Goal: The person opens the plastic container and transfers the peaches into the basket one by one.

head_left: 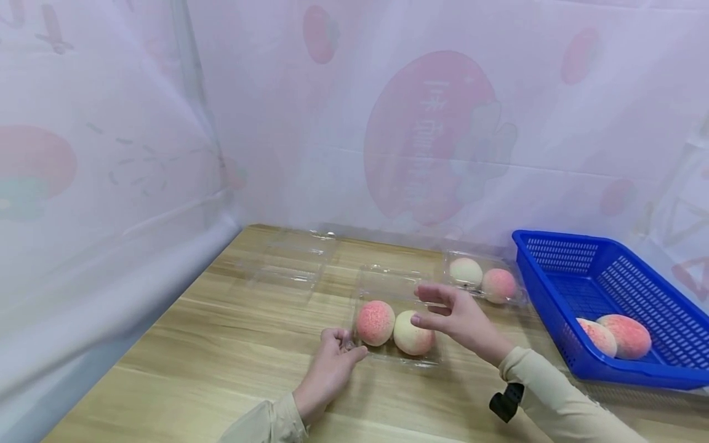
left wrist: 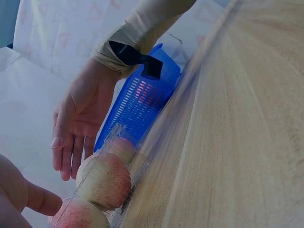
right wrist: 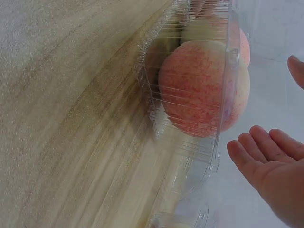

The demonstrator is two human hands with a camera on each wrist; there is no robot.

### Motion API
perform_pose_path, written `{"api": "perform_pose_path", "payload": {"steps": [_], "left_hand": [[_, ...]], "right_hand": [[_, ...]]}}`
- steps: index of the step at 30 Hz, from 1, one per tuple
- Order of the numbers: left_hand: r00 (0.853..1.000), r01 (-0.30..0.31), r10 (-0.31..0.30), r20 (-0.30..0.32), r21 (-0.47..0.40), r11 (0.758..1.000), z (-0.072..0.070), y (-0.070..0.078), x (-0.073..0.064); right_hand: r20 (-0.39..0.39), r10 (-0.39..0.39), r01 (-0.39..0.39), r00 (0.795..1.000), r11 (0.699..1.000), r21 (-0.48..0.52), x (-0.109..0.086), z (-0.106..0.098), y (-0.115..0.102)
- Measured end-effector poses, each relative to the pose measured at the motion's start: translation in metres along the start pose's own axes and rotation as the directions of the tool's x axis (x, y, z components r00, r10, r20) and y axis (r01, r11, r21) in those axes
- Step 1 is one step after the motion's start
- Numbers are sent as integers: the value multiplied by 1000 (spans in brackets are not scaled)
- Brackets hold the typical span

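Observation:
A clear plastic clamshell box (head_left: pixel 388 358) lies on the table with its lid folded back. Two peaches sit side by side in it: a pink one (head_left: pixel 375 323) on the left and a paler one (head_left: pixel 410 337) on the right. My left hand (head_left: pixel 332 366) grips the box's front left corner between thumb and fingers. Above the paler peach hovers my right hand (head_left: pixel 462 320), fingers extended and holding nothing. In the right wrist view that hand (right wrist: pixel 275 166) is apart from the box wall; a reddish peach (right wrist: pixel 194 88) shows through the plastic.
At the back left stands another clear box (head_left: pixel 290 261) with nothing in it. A third box at the back right holds a pale peach (head_left: pixel 466 272) and a pink peach (head_left: pixel 499 285). To the right, a blue basket (head_left: pixel 554 307) contains two peaches (head_left: pixel 626 336). Fabric walls enclose the table.

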State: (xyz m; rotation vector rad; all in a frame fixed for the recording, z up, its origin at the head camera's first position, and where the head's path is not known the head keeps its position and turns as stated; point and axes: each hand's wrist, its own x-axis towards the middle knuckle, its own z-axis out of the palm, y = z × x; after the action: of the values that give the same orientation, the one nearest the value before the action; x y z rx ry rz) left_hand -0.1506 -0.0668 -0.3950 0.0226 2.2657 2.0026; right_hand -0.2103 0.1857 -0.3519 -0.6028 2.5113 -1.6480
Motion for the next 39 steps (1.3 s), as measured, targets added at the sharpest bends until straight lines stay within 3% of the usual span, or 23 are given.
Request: {"api": "perform_pose_path", "payload": {"steps": [17,23,30,39], "left_hand": [[1000,-12,12,-7,11,1000,2,4,0],[999,-21,21,-25,6,1000,2,5,-1],[1000,-12,12,-25,-10,1000,1,3,-1],[999,-6,6,-53,3,1000,2,1,-2]], "right_hand": [[23,65,-64,998,997,-34,-2,7,8],[129,44,-31,991,995,-95,2,13,10],[273,-12,74,962,973,-220,8,15,9],[347,-9,119,938,947,-298,12,16,8]]}}
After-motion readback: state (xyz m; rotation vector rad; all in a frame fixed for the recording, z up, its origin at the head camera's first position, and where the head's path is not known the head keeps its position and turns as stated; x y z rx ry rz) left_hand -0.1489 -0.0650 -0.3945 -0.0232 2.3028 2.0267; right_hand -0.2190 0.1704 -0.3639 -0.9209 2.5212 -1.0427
